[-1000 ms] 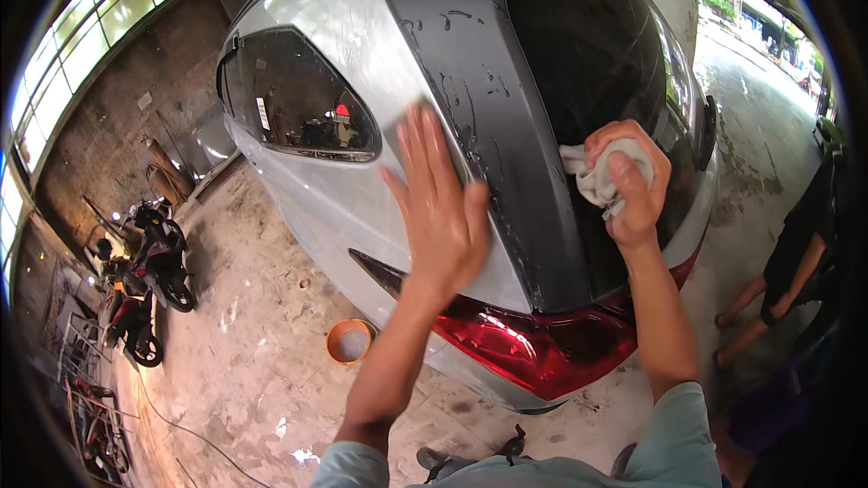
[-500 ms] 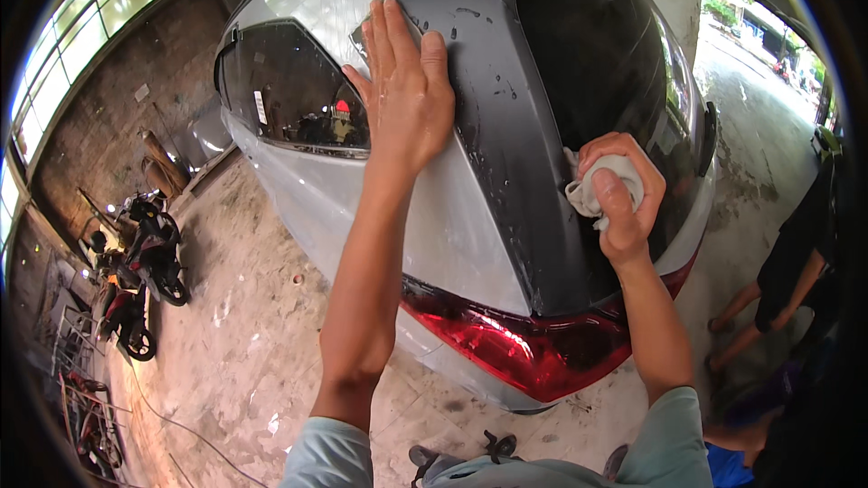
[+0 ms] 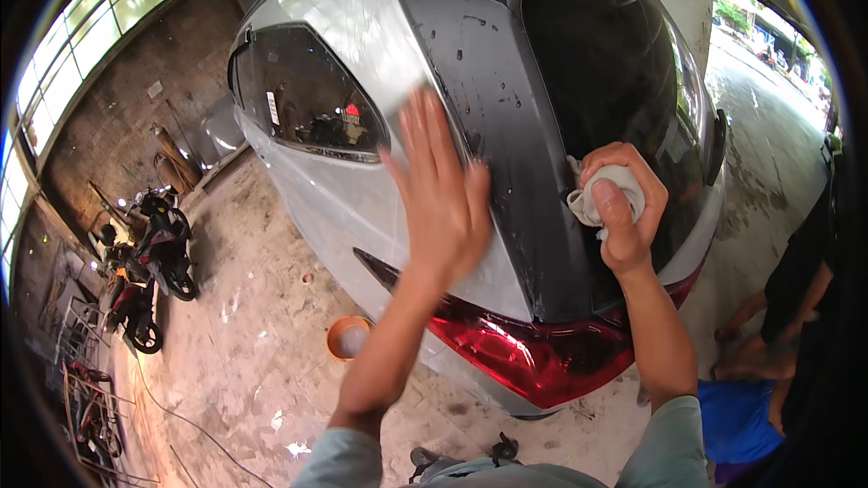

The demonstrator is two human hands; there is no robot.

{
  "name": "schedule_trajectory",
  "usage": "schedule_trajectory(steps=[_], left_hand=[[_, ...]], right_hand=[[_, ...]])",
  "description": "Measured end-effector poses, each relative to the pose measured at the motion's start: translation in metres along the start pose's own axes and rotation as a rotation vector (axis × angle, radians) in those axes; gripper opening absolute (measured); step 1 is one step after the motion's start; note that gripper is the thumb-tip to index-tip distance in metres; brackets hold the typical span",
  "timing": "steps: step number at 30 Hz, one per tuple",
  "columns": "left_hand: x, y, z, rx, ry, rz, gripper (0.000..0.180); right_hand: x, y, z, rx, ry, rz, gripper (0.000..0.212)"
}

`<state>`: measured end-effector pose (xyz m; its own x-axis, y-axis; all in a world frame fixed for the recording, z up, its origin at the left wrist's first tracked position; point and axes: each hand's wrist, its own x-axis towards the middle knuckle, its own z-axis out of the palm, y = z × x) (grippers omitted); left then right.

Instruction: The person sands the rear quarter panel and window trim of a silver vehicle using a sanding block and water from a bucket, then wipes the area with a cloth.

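Note:
In front of me is the rear corner of a silver car [image 3: 362,208]. My left hand [image 3: 441,194] lies flat along its silver pillar, fingers stretched out and a little blurred. Beside that hand runs a dark grey strip [image 3: 506,190] with water drops and wet streaks on it. My right hand [image 3: 628,203] is closed round a crumpled whitish cloth [image 3: 597,203] by the edge of the dark rear window [image 3: 606,63]. Below both hands sits the red tail light [image 3: 542,357]. The dark side window [image 3: 312,90] is to the left of my left hand.
An orange bucket [image 3: 349,338] stands on the floor left of the car. Parked motorcycles [image 3: 163,244] and a metal rack [image 3: 81,389] are farther left. At the right a person in dark clothes [image 3: 800,307] is close by, next to something blue [image 3: 737,420].
My left hand has slid down the pillar toward the tail light. The right hand keeps the cloth at nearly the same place. The bucket has come into sight from behind my left arm.

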<state>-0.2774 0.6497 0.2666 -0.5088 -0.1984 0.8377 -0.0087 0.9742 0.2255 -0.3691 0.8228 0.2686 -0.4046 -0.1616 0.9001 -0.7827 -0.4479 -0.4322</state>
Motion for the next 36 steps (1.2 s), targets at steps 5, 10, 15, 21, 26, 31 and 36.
schedule_trajectory(steps=[5, 10, 15, 21, 26, 31, 36], left_hand=[[0.088, -0.04, -0.024, -0.02, 0.045, -0.053, 0.066], [0.079, -0.041, -0.008, -0.022, 0.066, 0.011, 0.064], [0.096, -0.048, -0.025, 0.05, 0.025, 0.026, 0.064], [0.125, -0.06, -0.009, -0.036, 0.053, 0.03, 0.065], [0.133, -0.069, -0.028, 0.022, 0.026, 0.038, 0.068], [0.169, -0.089, -0.022, 0.012, 0.037, 0.112, 0.069], [0.176, -0.095, -0.034, 0.017, 0.021, 0.151, 0.066]], right_hand=[[-0.001, -0.003, 0.014, 0.008, -0.013, 0.008, 0.021], [-0.001, 0.0, 0.006, -0.018, -0.002, 0.017, 0.021], [0.005, -0.009, 0.009, -0.032, -0.04, -0.056, 0.023], [-0.001, -0.001, 0.003, -0.034, -0.025, -0.026, 0.024], [0.002, -0.006, 0.011, -0.028, -0.048, -0.063, 0.024], [-0.002, -0.002, 0.008, -0.014, -0.038, -0.027, 0.024], [0.002, -0.007, 0.009, -0.025, -0.032, -0.046, 0.025]])
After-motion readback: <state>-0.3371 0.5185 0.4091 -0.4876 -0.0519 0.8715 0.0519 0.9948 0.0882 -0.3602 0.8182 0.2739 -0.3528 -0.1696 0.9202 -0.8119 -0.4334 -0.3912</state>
